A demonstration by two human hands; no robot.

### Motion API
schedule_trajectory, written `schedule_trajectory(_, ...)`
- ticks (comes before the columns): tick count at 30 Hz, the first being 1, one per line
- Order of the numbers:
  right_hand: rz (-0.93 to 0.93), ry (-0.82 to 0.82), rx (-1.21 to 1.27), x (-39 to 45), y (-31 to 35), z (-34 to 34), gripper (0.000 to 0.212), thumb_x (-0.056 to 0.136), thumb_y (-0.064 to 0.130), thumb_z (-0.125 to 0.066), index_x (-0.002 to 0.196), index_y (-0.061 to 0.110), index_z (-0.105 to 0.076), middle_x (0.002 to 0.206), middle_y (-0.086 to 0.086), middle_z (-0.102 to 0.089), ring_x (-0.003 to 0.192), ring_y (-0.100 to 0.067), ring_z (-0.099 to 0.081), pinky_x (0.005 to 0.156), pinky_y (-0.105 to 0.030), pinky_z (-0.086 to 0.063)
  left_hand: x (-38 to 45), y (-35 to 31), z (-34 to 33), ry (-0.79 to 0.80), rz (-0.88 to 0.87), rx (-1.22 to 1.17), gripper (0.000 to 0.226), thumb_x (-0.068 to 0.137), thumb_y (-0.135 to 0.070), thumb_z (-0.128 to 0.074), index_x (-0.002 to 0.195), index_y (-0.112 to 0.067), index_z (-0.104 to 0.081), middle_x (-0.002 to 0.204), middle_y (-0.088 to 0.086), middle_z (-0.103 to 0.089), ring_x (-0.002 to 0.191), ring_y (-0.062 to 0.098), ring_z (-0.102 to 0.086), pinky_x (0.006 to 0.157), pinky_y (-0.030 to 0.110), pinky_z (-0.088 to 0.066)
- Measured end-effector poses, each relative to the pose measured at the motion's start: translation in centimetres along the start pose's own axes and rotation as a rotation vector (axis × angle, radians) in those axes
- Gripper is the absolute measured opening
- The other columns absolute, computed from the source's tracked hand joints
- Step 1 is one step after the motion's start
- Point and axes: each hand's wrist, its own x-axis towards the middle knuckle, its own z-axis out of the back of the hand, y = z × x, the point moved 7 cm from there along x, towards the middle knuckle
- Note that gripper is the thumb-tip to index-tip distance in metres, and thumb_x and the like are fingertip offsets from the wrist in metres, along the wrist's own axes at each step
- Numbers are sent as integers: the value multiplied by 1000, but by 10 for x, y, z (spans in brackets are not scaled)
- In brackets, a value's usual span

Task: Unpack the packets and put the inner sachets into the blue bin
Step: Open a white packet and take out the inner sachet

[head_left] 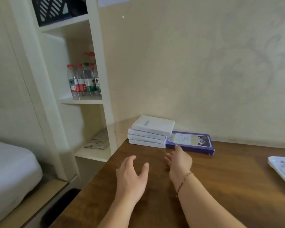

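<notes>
While both hands are held above the brown table (220, 186), nothing is gripped: the left hand (132, 176) is spread with open fingers, and the right hand (179, 160) is stretched out, its fingers loose, near the purple packet (190, 143). Four white packets (150, 134) are stacked just beside it, at the table's far edge by the wall.

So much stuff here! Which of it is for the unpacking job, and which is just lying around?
For the job:
- stack of white packets
- purple packet beside the stack
- left hand and right hand, both open and empty

Just lying about:
- water bottles on the shelf
- dark crate on the top shelf
- folded cloth on the low shelf
- white tray at the table's right edge

No blue bin is in view.
</notes>
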Motion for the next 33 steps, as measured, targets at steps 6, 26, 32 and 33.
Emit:
schedule_trajectory(6,122,-61,-293,58,28,-40,50,96,55,-43,106,7,-56,90,-11,-66,82,-23,-64,79,-37,-56,3,-1,-3,60,-70,36,59,92,-61,-46,142,-31,-38,154,-10,-32,144,11,-24,123,43,-9)
schedule_trajectory(26,-264,126,113,-111,-28,51,27,94,7,-61,114,12,-44,102,-21,-63,86,-32,-71,69,-37,-56,-47,-23,14,207,329,-822,65,86,-66,-50,138,-28,-45,127,-5,-60,109,15,-61,87,31,-54)
schedule_trajectory(32,-272,345,-219,-199,-23,83,10,91,6,-65,96,3,-57,97,-21,-70,81,-32,-74,81,-43,-60,-98,-35,31,193,497,-931,33,97,-24,-59,129,-23,-53,117,4,-67,100,25,-67,87,48,-57)
schedule_trajectory(33,-262,400,-320,-212,-20,91,9,90,5,-66,96,2,-61,93,-20,-72,79,-31,-74,79,-43,-61,-105,-38,37,208,492,-944,29,98,-21,-56,127,-22,-56,113,5,-69,100,25,-67,89,49,-56)
